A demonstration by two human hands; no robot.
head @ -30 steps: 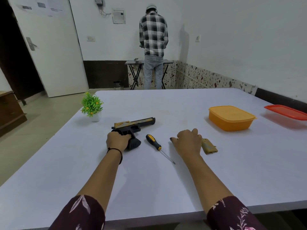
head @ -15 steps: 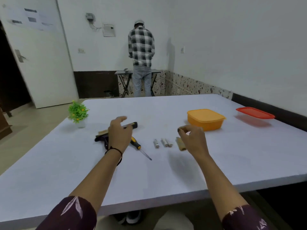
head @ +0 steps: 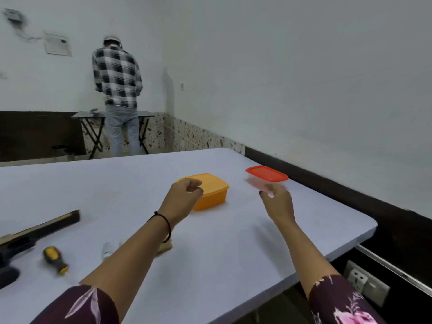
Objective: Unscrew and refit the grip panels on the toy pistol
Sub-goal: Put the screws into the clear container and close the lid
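Table (head: 233, 253): seen white, all was laid on it.
Toy pistol (head: 35, 232): laid flat at the table's left edge, cut off by the frame.
Left hand (head: 184, 199): raised before the orange box (head: 215, 195), fingers loosely curled, nothing seen held.
Right hand (head: 278, 203): raised by the red lid (head: 266, 173); fingers blurred, grip not to be told.
Screwdriver (head: 55, 258): laid just beside the pistol.

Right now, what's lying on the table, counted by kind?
Toy pistol: 1
Screwdriver: 1
Yellow tub: 1
Red lid: 1
Small blurred loose pieces: at least 3
Total: at least 7
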